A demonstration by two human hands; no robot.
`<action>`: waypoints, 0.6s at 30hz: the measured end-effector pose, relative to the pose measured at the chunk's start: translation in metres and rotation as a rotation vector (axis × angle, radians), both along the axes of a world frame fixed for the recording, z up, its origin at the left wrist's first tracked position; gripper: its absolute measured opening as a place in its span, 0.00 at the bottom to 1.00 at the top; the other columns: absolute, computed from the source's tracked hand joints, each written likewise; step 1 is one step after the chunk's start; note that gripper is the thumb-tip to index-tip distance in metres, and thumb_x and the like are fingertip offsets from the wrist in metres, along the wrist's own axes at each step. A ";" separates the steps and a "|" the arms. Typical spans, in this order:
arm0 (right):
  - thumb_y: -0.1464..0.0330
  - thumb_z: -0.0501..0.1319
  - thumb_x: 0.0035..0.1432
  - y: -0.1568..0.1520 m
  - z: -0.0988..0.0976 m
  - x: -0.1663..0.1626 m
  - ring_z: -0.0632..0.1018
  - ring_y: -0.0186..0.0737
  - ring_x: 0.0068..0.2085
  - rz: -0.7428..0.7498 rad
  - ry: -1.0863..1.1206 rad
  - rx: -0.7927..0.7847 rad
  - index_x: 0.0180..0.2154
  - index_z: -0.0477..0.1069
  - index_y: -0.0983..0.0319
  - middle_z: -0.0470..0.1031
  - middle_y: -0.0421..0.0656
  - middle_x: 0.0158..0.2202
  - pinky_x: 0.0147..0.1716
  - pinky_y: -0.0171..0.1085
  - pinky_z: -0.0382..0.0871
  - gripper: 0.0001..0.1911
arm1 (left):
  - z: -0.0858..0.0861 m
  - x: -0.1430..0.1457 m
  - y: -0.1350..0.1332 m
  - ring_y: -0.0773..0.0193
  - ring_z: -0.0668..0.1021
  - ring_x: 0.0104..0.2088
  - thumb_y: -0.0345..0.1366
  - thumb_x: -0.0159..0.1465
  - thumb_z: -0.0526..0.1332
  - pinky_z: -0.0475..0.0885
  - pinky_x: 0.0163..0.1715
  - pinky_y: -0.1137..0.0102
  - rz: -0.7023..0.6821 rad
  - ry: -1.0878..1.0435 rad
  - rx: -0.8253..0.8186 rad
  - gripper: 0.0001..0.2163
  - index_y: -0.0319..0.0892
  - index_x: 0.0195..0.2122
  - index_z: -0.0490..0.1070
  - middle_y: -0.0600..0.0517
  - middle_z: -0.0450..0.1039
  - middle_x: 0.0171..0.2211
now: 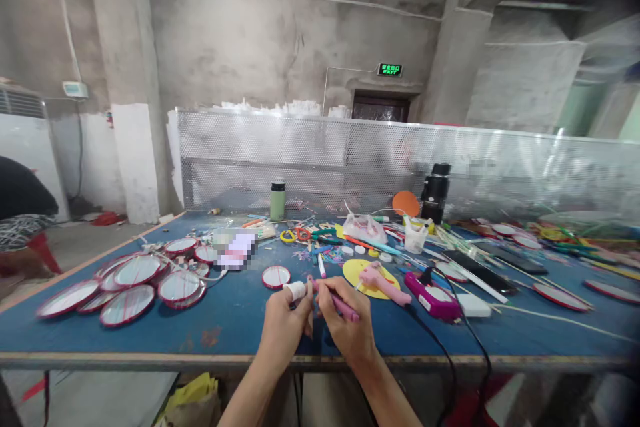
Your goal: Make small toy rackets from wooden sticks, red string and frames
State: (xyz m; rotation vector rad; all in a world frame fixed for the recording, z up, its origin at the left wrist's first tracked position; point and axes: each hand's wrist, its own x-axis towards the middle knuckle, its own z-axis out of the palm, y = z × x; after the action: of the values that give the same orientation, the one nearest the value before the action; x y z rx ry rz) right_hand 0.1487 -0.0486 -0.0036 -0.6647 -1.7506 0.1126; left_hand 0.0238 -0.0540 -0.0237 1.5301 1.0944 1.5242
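My right hand (353, 328) is closed round a pink pen (345, 308), its tip pointing toward my left hand. My left hand (283, 320) is closed in a pinch, with a white wrap (296, 290) on one finger. The two hands meet at the fingertips above the table's front edge. A small pinkish piece shows between the left fingers, too small to name. Just beyond the left hand lies a small round disc (276, 276) with a red rim. Past the right hand, a pink glue gun (385, 284) rests on a yellow disc (351, 269).
Red-rimmed round discs (127, 305) are piled at left, beside a phone (237, 251). A green bottle (277, 201) and a black bottle (436, 193) stand at the back. A purple box (433, 297) with black cables sits at right. A perforated metal screen (310, 153) closes off the far side.
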 end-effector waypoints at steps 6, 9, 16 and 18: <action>0.71 0.56 0.64 0.000 0.002 0.000 0.77 0.34 0.27 0.023 -0.009 0.015 0.32 0.72 0.63 0.76 0.41 0.27 0.30 0.31 0.70 0.09 | -0.001 0.000 0.001 0.68 0.69 0.14 0.47 0.63 0.57 0.62 0.17 0.76 -0.001 -0.009 -0.011 0.16 0.39 0.26 0.70 0.57 0.65 0.12; 0.71 0.56 0.64 0.001 0.000 0.000 0.77 0.34 0.27 0.010 -0.004 0.030 0.32 0.72 0.63 0.76 0.41 0.27 0.30 0.31 0.69 0.09 | -0.001 0.000 0.000 0.68 0.69 0.14 0.46 0.63 0.58 0.61 0.17 0.76 -0.005 -0.013 -0.006 0.16 0.39 0.26 0.70 0.57 0.65 0.12; 0.71 0.56 0.64 0.002 -0.002 0.000 0.76 0.33 0.26 -0.027 0.020 0.024 0.31 0.72 0.62 0.76 0.41 0.27 0.29 0.31 0.69 0.10 | -0.001 0.000 0.002 0.68 0.69 0.14 0.47 0.64 0.57 0.61 0.16 0.75 0.000 -0.007 -0.003 0.17 0.40 0.26 0.70 0.57 0.65 0.12; 0.71 0.56 0.64 0.001 -0.002 0.000 0.76 0.33 0.26 -0.018 0.006 0.038 0.32 0.72 0.63 0.76 0.41 0.27 0.29 0.31 0.68 0.09 | -0.002 0.000 0.003 0.68 0.69 0.14 0.46 0.64 0.57 0.61 0.17 0.76 -0.012 -0.013 0.004 0.16 0.40 0.26 0.70 0.57 0.65 0.12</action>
State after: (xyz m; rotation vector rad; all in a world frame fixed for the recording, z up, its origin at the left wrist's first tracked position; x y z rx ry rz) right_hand 0.1484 -0.0473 -0.0053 -0.6516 -1.7364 0.0684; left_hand 0.0236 -0.0514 -0.0258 1.5245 1.0737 1.5272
